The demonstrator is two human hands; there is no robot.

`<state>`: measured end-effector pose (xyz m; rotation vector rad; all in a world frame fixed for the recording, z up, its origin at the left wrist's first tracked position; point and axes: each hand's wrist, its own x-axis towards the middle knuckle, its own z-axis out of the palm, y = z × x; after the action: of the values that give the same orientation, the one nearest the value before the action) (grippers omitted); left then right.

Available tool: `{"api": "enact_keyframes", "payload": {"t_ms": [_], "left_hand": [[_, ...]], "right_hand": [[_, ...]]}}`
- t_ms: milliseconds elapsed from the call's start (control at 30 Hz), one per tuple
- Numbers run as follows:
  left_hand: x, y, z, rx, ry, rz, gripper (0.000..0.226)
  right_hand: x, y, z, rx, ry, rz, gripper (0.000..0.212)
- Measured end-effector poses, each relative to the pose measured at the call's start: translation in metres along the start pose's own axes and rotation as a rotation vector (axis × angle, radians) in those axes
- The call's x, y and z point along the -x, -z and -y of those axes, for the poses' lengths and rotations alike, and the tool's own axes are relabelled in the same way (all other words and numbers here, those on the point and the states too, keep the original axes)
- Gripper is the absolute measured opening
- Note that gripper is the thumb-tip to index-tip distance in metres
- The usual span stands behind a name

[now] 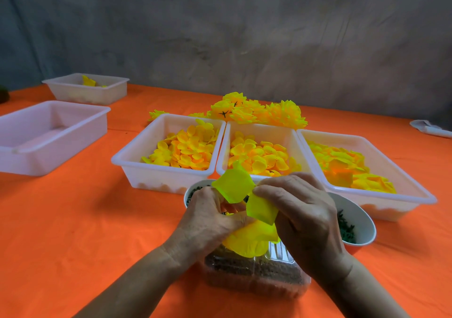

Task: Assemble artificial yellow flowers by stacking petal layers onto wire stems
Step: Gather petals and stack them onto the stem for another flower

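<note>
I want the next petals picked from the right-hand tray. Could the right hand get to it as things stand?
Probably yes, but not straight away. The tray is open-topped, just beyond the right hand, with nothing between. That hand's fingers are pinching the yellow petal layer, so it must let go first.

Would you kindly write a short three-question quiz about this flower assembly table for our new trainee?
1. True or false: both hands hold the yellow petal layer.
2. How many white trays holding loose petals stand side by side behind the hands?
3. Where is the pile of finished flowers: A) behind the trays, B) in the bowl, C) in the left hand?

Key: 1 true, the right hand grips too; 2 three; 3 A.
</note>
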<state>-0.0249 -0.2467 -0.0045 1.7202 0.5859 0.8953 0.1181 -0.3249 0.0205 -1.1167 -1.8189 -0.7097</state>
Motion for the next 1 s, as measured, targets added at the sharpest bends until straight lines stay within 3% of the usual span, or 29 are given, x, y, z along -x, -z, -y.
{"api": "enact_keyframes", "payload": {"t_ms": [100, 233, 533, 833, 1000], "left_hand": [[0.001, 0.001, 0.000, 0.034, -0.020, 0.016, 0.020], [-0.001, 0.002, 0.002, -0.092, -0.026, -0.065, 0.022], [-0.001, 0.002, 0.005, -0.097, -0.073, -0.040, 0.022], [-0.001, 0.003, 0.005, -0.044, -0.086, -0.002, 0.029], [-0.002, 0.003, 0.005, -0.090, -0.115, -0.006, 0.009]], "right_hand": [[0.002, 0.000, 0.000, 0.022, -0.060, -0.002, 0.053], [0.007, -0.001, 0.000, 0.032, -0.122, -0.055, 0.027], [0.009, -0.003, -0.003, 0.076, -0.054, -0.101, 0.021], [0.011, -0.008, -0.003, 0.146, 0.095, -0.085, 0.050], [0.012, -0.006, -0.004, 0.158, 0.091, -0.077, 0.050]]}}
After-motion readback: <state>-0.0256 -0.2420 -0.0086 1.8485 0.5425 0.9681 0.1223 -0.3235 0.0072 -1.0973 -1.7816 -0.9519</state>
